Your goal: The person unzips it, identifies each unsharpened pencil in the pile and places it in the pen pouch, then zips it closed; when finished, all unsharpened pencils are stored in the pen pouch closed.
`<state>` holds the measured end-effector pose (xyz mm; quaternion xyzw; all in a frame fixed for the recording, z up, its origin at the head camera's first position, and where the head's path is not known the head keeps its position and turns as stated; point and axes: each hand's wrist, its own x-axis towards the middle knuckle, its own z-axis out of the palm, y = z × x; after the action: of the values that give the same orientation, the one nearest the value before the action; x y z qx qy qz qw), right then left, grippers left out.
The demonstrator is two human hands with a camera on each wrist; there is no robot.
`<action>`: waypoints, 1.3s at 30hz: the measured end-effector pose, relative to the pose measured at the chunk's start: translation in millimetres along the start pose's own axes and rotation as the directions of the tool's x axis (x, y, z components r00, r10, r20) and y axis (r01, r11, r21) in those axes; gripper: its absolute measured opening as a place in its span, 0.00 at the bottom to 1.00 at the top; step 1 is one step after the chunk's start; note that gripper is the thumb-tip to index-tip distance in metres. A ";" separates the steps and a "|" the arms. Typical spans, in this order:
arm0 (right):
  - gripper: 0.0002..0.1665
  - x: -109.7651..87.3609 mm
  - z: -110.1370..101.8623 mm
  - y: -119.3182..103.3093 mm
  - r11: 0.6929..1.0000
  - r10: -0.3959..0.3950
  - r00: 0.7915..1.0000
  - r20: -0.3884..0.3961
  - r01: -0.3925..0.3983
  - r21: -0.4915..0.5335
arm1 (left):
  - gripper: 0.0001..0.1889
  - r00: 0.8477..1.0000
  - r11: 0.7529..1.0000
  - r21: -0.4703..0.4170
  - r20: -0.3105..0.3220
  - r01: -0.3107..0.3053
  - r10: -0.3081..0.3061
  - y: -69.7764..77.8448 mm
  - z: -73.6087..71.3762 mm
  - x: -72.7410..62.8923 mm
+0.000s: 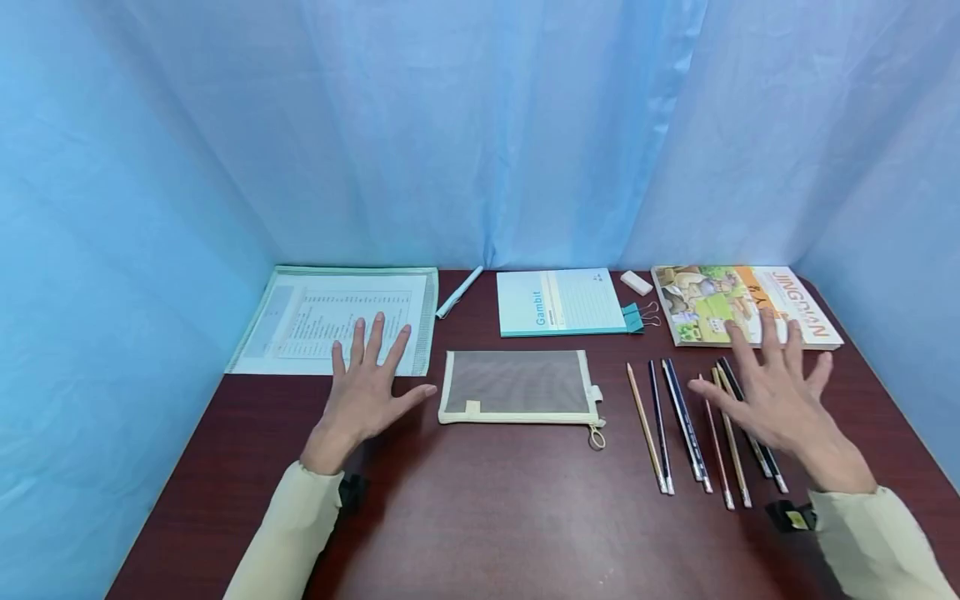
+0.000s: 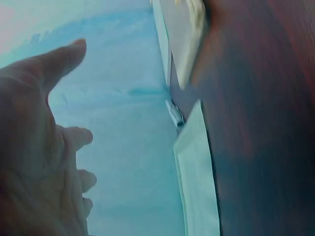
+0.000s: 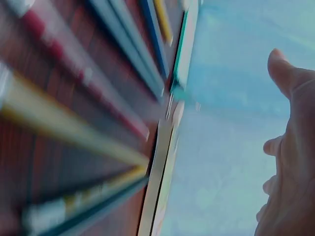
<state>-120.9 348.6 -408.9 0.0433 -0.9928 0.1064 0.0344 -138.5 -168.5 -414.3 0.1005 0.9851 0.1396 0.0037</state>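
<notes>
My left hand [image 1: 363, 392] is spread with straight fingers, its fingertips overlapping the clear document pouch [image 1: 360, 325] in the head view. Its thumb points toward a mesh zipper pouch [image 1: 517, 383] lying flat at the middle of the table. My right hand [image 1: 787, 400], fingers also splayed, hovers above several pencils [image 1: 684, 425] spread in a loose row. Past its fingertips lies a thick illustrated book [image 1: 705, 308]. Both hands hold nothing. In the left wrist view the left thumb [image 2: 64, 59] stands apart from the fingers; the right wrist view shows pencils [image 3: 83, 73] below the raised hand.
Along the back are a pen [image 1: 459, 293], a Gambit notebook [image 1: 562, 302] with a teal binder clip [image 1: 633, 317] at its corner, and a white eraser [image 1: 636, 283]. Blue curtains [image 1: 480, 133] enclose the dark wooden table [image 1: 480, 517] behind and at both sides.
</notes>
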 end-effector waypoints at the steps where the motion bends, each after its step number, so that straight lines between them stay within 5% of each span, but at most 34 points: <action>1: 0.61 0.2 1.3 -7.0 1.000 -0.007 1.000 -0.001 0.007 0.000 | 0.50 1.000 1.000 0.007 0.000 -0.003 0.003 3.2 1.1 -0.7; 6: 0.59 2.0 8.9 -43.8 0.999 -0.047 0.999 0.015 0.047 0.000 | 0.50 1.000 1.000 0.026 0.018 0.000 -0.001 20.0 9.6 -3.1; 14: 0.52 0.6 34.0 -101.3 0.993 -0.118 0.985 0.125 0.116 0.023 | 0.48 0.991 1.000 0.027 0.137 -0.005 0.001 48.1 28.0 -9.8; 22: 0.44 -12.4 55.4 -131.4 0.989 -0.144 0.968 0.204 0.145 0.009 | 0.48 0.933 1.000 0.013 0.361 -0.014 0.008 64.8 38.6 -21.5; 28: 0.40 -15.8 60.8 -139.1 0.984 -0.178 0.957 0.229 0.174 0.039 | 0.49 0.921 0.999 0.029 0.390 -0.020 0.007 69.2 44.8 -23.9; 34: 0.32 -11.0 61.5 -138.3 0.958 -0.197 0.969 0.152 0.157 0.242 | 0.50 0.923 0.999 0.027 0.386 -0.024 0.011 72.5 47.5 -23.2; 39: 0.24 -1.4 60.1 -134.4 0.886 -0.096 0.985 0.146 0.018 0.464 | 0.49 0.922 0.999 0.028 0.387 -0.023 0.011 73.5 47.2 -22.3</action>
<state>-110.5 205.1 -439.6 0.0880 -0.9368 0.3340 -0.0557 -100.5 -90.8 -439.9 0.1346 0.9662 0.1013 0.1949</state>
